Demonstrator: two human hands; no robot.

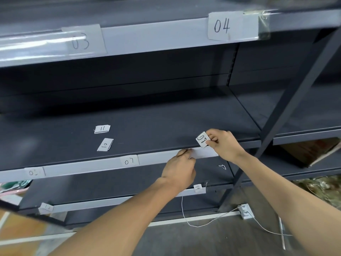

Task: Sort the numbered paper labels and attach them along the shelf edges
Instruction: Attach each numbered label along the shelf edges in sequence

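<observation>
My right hand [224, 143] pinches a small paper label marked 08 [202, 139] just above the front edge of the middle shelf. My left hand [180, 169] grips the grey label strip [162, 157] on that edge, its fingertips curled over the top of it. Label 07 [129, 160] and another label [35, 171] sit in the same strip to the left. Loose labels 11 [102, 129] and 10 [105, 144] lie on the shelf board. Labels 03 [83, 40] and 04 [224, 25] are fixed to the upper shelf edge. Label 09 [198, 187] sits on the lower shelf edge.
A dark diagonal brace [287, 108] crosses the rack on the right. A brown box [311, 150] sits in the neighbouring bay. A white cord [195, 223] trails across the floor to a small white block [245, 211]. Another label [46, 207] hangs at the lower left.
</observation>
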